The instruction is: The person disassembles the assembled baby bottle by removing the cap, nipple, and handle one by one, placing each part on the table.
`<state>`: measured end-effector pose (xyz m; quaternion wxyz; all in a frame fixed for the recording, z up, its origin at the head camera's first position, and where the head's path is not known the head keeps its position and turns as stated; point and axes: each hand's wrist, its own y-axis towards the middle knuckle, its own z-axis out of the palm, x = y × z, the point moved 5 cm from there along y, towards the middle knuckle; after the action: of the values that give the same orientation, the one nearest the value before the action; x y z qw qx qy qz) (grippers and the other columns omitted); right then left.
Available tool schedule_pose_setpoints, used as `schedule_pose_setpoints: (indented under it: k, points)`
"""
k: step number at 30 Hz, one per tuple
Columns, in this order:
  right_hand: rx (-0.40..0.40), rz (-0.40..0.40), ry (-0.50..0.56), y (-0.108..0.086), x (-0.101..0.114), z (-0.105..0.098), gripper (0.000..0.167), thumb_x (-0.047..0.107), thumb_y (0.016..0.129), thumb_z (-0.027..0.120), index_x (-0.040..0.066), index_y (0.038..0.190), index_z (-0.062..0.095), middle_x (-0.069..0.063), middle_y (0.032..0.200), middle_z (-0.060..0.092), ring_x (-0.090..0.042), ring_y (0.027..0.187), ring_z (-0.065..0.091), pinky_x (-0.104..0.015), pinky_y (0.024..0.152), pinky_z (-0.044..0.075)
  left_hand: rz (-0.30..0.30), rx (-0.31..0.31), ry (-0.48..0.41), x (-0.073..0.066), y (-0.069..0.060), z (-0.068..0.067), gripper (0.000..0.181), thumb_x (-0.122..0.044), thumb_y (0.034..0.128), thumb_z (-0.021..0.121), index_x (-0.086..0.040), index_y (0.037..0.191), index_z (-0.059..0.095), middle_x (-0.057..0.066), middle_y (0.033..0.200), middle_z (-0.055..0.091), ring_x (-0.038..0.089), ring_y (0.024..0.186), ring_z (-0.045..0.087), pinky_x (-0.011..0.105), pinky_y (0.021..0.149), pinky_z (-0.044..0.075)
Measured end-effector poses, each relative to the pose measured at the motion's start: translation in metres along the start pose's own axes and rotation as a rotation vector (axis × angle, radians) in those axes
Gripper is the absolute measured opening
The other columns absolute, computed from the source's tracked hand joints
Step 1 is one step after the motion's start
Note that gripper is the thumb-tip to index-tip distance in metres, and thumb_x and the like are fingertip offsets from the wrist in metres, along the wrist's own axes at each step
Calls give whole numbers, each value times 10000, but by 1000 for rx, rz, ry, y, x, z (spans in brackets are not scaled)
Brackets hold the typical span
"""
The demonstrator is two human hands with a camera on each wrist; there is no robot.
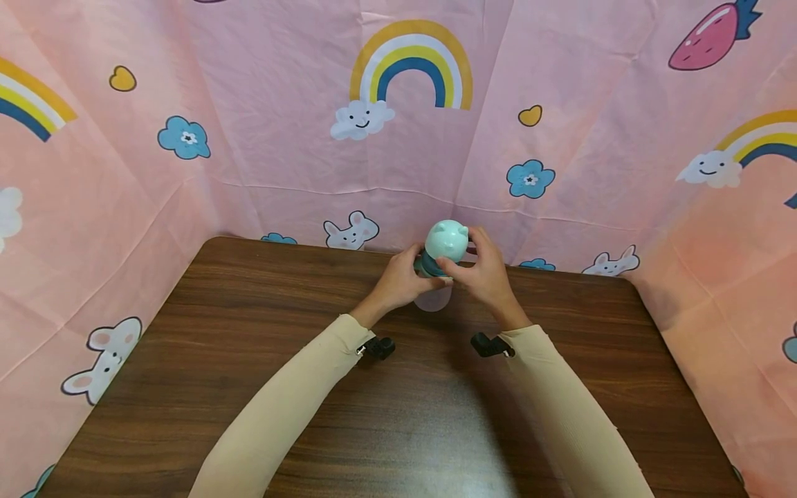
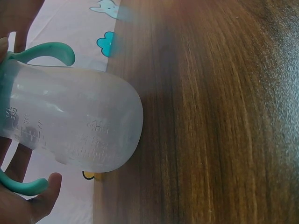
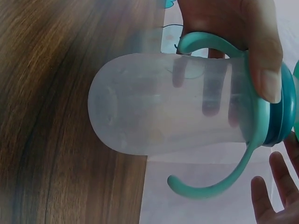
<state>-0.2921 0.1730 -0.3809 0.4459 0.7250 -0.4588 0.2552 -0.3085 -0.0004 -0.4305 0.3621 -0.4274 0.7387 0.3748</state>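
Note:
A clear baby bottle (image 1: 434, 299) with a rounded base is upright near the table's back edge. In the right wrist view it has two curved mint handles (image 3: 201, 191) and a teal collar (image 3: 280, 107). Its round mint cap (image 1: 446, 241) bears small ear-like bumps. My left hand (image 1: 401, 277) grips the bottle at its neck, thumb in front and fingers behind. My right hand (image 1: 482, 270) holds the cap from the right side, thumb in front. I cannot tell whether the bottle's base touches the table.
The brown wood-grain table (image 1: 398, 415) extends toward me and to both sides. Pink printed cloth (image 1: 280, 138) hangs right behind its back edge and along the left and right sides. Small black wrist mounts (image 1: 379, 347) sit at both cuffs.

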Motion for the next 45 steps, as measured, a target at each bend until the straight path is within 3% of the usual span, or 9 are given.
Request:
schedule_pose_setpoints:
  k: [12,20,36,45]
  points:
    - [-4,-14,-7,0,1,-4,613,218,932,853,-25,1438,608,-197,1328,614,-393,1233,643,-642,1045,546,11,-4,-5,3,1,1,800,-337,910,938,-32,1539,551,149,1459,664,297,1295,638,499,1096,519]
    - [-10,4,10,-2,0,-9,631,220,941,840,-15,1469,586,-196,1350,602,-457,1242,647,-679,994,567,5,3,-9,3,1,2,823,-329,913,934,-48,1574,533,153,1493,642,318,1320,627,514,1118,509]
    - [-39,-21,-23,-1,0,-16,627,249,945,830,-19,1462,597,-187,1316,613,-364,1242,621,-617,1088,516,17,-9,-7,1,0,1,804,-340,899,947,-69,1549,558,125,1472,656,302,1306,627,502,1110,509]
    - [-48,-42,-20,0,1,-20,594,214,959,827,-29,1450,598,-205,1322,611,-368,1238,610,-614,1094,503,-10,-9,-16,2,0,2,808,-353,902,945,-87,1558,554,110,1472,651,298,1304,619,502,1105,509]
